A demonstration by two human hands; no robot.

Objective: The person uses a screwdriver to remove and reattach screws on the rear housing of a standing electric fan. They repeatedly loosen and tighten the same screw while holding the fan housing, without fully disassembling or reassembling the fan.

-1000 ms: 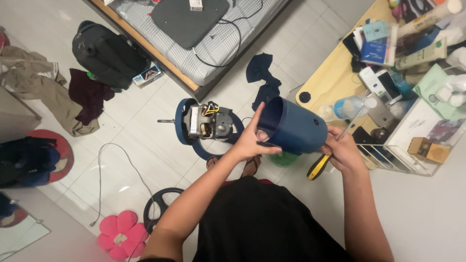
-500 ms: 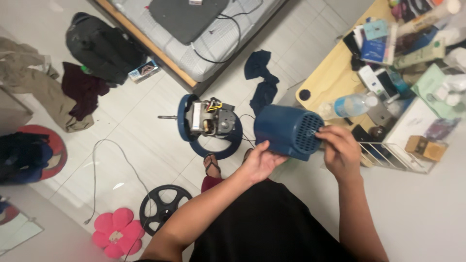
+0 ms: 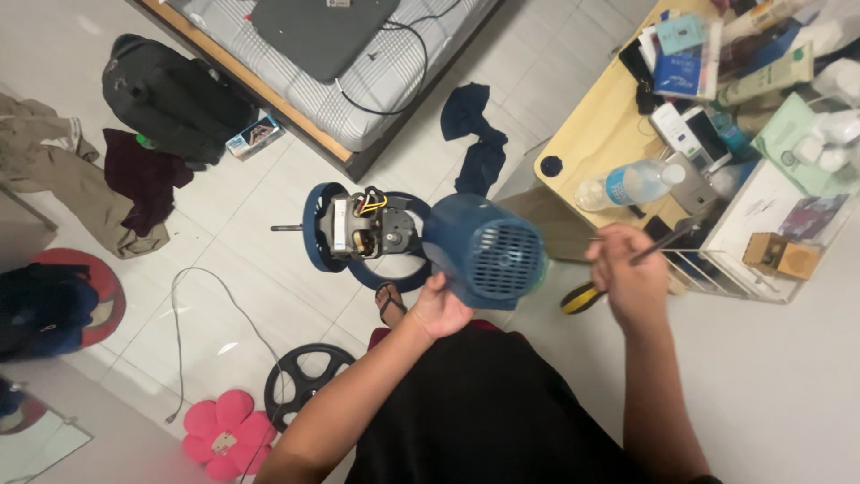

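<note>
The step in hand looked to be the stripping down of an electric fan: the blue motor housing cover (image 3: 486,253), a rounded shell with a slotted grille at its back, was off the motor and held up in the air above the tiled floor (image 3: 269,260). The left hand (image 3: 439,309) gripped it from below, fingers curled closed against its lower edge. The right hand (image 3: 627,278) was clenched around a screwdriver with a yellow and black handle (image 3: 618,269), its shaft pointing up toward the wire rack (image 3: 717,269), just clear of the cover and not touching it. On the floor below lay the bare fan motor (image 3: 363,229), copper windings and coloured wires exposed, standing in its blue ring mount (image 3: 313,226) with the shaft sticking out to the side. Judging from this, the next move would call for a free spot to lay the cover down, since both hands were full. A black round fan part (image 3: 305,381) lay nearer the person's legs, beside a pink flower cushion (image 3: 222,435).
</note>
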